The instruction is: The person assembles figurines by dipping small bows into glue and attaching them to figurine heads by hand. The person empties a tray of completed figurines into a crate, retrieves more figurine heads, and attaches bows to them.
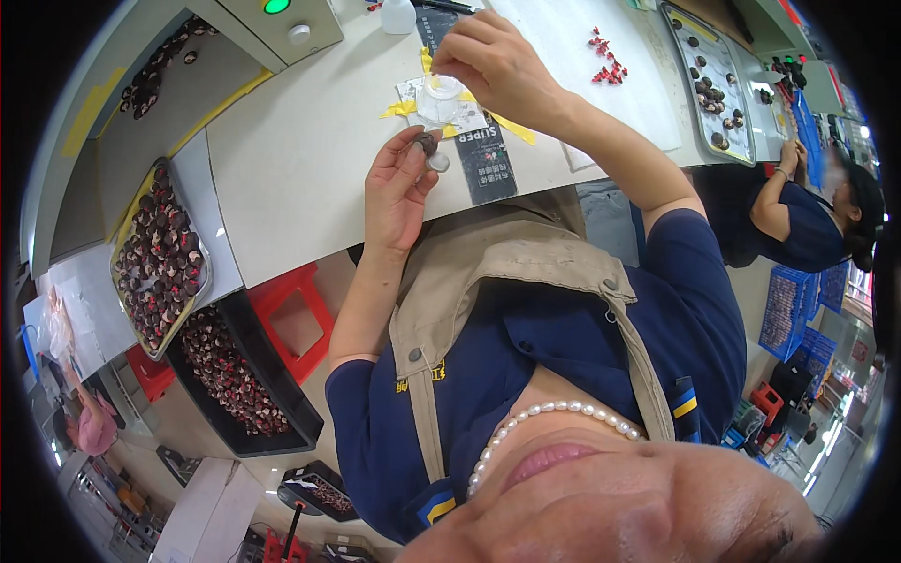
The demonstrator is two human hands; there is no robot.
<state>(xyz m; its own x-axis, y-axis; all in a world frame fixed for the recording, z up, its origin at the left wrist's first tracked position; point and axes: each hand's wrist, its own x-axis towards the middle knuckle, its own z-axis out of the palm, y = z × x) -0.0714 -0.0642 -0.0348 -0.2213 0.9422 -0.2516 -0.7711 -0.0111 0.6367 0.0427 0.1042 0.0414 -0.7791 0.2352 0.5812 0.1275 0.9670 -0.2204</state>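
My left hand (394, 188) holds a small dark brown round piece (426, 144) between thumb and fingers. Against it, by the fingertips, is a small silvery-white disc (437, 162); its kind is not clear. Farther up, my right hand (488, 66) is bent over a clear round dish (439, 101), its fingertips pinched together near the dish's rim. Whatever those fingertips hold, if anything, is too small to make out. The dish stands on the white table, with yellow tape (400, 110) stuck around it and a dark printed strip (481, 164) beneath.
Small red parts (608, 68) lie on a white sheet to the right, before a tray of dark round pieces (718, 103). At left are a full tray (160, 253), a black bin (235, 375) and a red stool (296, 319). A co-worker (798, 211) works at far right.
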